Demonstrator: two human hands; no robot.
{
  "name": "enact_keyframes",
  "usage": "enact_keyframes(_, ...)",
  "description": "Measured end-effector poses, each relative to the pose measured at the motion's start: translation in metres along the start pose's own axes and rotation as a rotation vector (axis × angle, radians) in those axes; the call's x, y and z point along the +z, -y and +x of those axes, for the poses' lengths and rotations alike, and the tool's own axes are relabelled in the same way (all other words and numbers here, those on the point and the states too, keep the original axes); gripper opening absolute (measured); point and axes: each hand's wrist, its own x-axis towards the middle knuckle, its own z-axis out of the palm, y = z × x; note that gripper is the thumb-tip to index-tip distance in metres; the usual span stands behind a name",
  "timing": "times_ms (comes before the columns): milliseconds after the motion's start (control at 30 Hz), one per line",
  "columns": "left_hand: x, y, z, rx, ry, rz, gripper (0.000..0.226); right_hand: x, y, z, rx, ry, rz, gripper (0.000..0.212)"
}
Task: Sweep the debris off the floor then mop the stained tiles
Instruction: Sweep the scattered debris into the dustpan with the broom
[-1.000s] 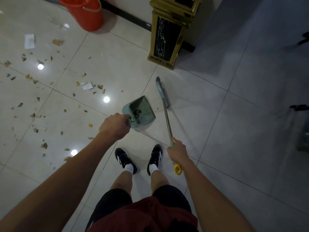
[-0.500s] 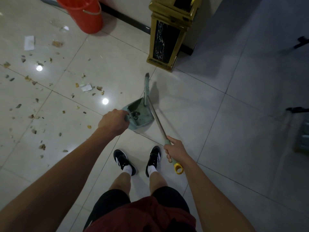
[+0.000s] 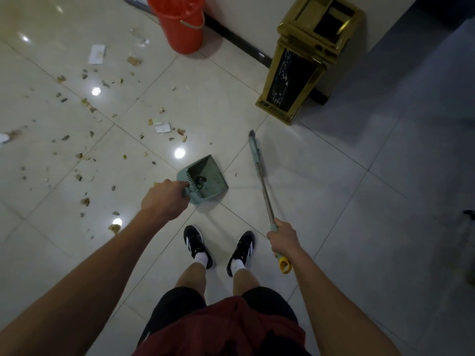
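The handle of a pale green plastic dustpan (image 3: 205, 179) at frame centre is gripped by the left hand (image 3: 164, 199), a thin metal-shafted green broom (image 3: 259, 173) by the right hand (image 3: 282, 238), with brown debris scraps (image 3: 84, 201) scattered over glossy tiles at left.

The shiny pale tiled floor (image 3: 321, 201) has small brown bits of debris (image 3: 84, 201) and 2 white paper scraps (image 3: 97, 54) on its left side. A round red plastic bucket (image 3: 180, 24) and a tall gold and black bin (image 3: 300, 73) stand by the wall.

Gold-trimmed bin (image 3: 305, 60) by wall, black sneakers (image 3: 196, 246), perhaps laced
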Motion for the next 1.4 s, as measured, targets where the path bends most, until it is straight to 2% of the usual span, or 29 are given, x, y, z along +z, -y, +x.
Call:
enact_keyframes(167, 0.003, 0.043, -0.018, -0.091, -0.027, -0.037, 0.030, 0.031, 0.038, 0.001, -0.014, 0.067, -0.130, 0.069)
enact_keyframes(333, 0.004, 0.094, -0.038, -0.164, -0.060, -0.101, 0.025, 0.077, 0.076, -0.005, -0.074, 0.147, -0.185, 0.040)
enact_keyframes(400, 0.003, 0.117, -0.044, -0.190, -0.071, -0.124, 0.024, 0.099, 0.092, -0.007, -0.091, 0.169, -0.186, 0.044)
enact_keyframes(533, -0.001, 0.163, -0.055, -0.252, -0.083, -0.206, 0.024, 0.147, 0.134, -0.003, -0.093, 0.228, -0.160, 0.069)
enact_keyframes(833, -0.015, 0.250, -0.055, -0.303, -0.101, -0.272, 0.024, 0.232, 0.225, -0.021, -0.187, 0.225, -0.153, 0.063)
enact_keyframes(1067, -0.034, 0.269, -0.043, -0.304, -0.124, -0.292, 0.025, 0.225, 0.250, -0.013, -0.213, 0.152, -0.229, 0.070)
enact_keyframes(1267, -0.042, 0.265, -0.021, -0.322, -0.160, -0.352, 0.022, 0.189, 0.259, 0.021, -0.174, -0.034, -0.359, 0.067)
enact_keyframes(1400, -0.051, 0.256, 0.002, -0.342, -0.188, -0.378, 0.024, 0.165, 0.282, 0.048, -0.105, -0.077, -0.391, 0.049)
